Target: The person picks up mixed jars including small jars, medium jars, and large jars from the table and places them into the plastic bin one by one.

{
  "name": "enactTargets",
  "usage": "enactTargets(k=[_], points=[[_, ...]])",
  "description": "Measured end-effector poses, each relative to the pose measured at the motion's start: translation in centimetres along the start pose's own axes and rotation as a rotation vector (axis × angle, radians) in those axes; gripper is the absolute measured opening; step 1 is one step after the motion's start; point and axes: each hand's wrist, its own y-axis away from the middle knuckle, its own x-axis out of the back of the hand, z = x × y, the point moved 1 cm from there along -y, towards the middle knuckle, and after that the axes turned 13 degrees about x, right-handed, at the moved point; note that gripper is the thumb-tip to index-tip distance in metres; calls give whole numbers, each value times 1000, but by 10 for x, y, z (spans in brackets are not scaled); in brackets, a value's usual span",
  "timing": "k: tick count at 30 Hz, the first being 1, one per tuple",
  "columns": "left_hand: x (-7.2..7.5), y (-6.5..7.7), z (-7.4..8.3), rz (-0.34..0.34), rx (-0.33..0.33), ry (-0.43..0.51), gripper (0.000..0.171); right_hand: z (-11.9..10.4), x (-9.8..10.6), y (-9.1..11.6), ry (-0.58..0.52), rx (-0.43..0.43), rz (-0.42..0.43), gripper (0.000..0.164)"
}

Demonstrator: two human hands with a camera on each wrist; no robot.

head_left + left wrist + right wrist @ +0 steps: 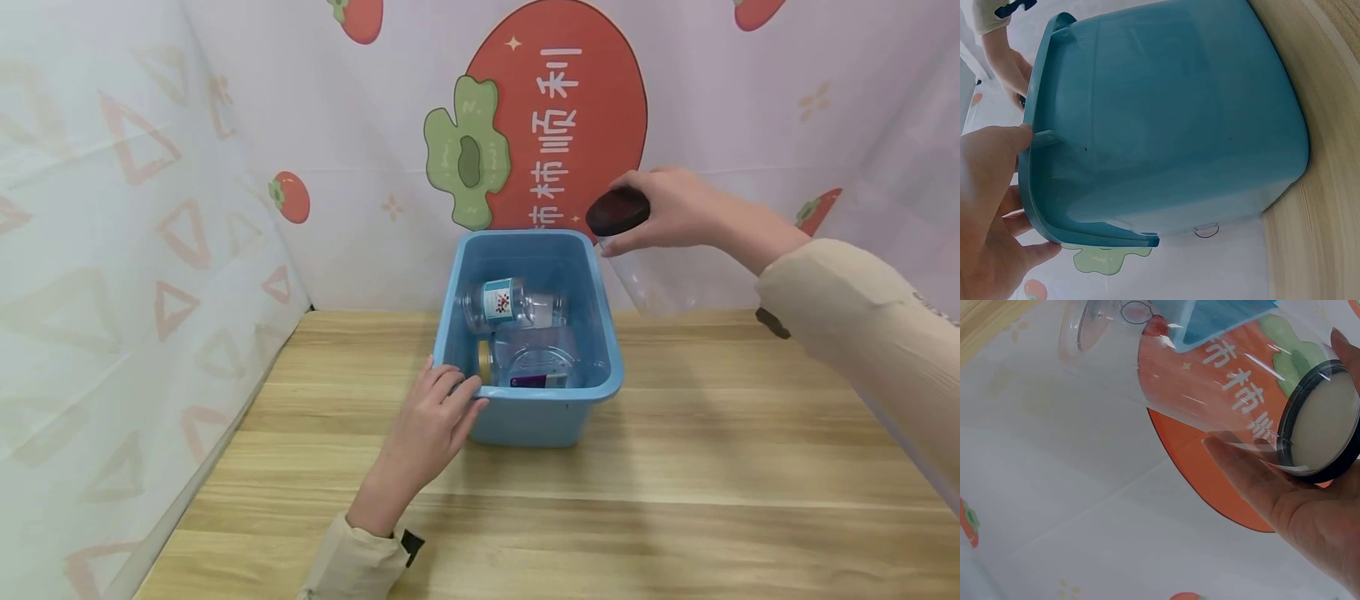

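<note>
A light blue plastic bin (532,423) stands on the wooden table. My left hand (433,417) grips its rim at the near left corner, thumb outside and fingers over the edge; the left wrist view shows the thumb on the rim (1027,169). Up to the right of the bin, my right hand (675,208) holds a clear plastic jar (648,279) by its dark lid (617,211). The jar hangs tilted above the table, its see-through body (1210,387) showing nothing inside. Several clear containers lie in the bin, among them a labelled jar (497,300) and one with a yellow lid (484,362).
The wooden table (750,467) reaches back to a white curtain (360,233) printed with red persimmons. Another pale curtain (112,275) runs along the left side. Inside the bin, a purple label (528,382) shows near the front wall.
</note>
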Motion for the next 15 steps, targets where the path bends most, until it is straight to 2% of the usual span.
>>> enactTargets(k=[15], points=[[-2, 1, -1, 20, -14, 8, 23, -18, 7, -9, 16, 36, 0, 87]])
